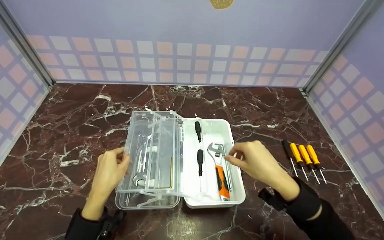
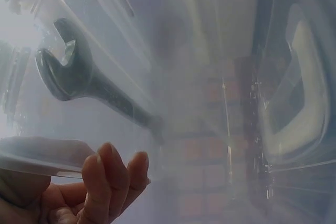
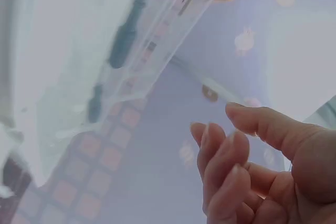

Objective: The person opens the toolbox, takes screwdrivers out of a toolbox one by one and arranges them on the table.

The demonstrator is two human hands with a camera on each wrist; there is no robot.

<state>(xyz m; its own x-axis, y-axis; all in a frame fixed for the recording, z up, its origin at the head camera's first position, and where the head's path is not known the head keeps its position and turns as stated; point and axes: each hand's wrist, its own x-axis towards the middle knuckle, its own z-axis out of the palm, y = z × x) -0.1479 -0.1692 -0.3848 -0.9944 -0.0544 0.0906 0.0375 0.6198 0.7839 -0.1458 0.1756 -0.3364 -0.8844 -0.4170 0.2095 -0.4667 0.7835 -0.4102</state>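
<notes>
A toolbox with a white base stands with its clear tray swung out to the left. My left hand pinches the tray's left edge. In the left wrist view, the open-end wrench shows through the plastic above my fingers. My right hand hovers over the base's right rim, fingers loosely bent and holding nothing; the right wrist view shows a gap between thumb and fingertips. Inside the base lie an orange-and-black adjustable wrench, a thin metal rod and two black-handled screwdrivers.
On the dark marbled table, right of the box, three yellow-handled screwdrivers and one black-handled screwdriver lie side by side. Patterned panels enclose the back and both sides.
</notes>
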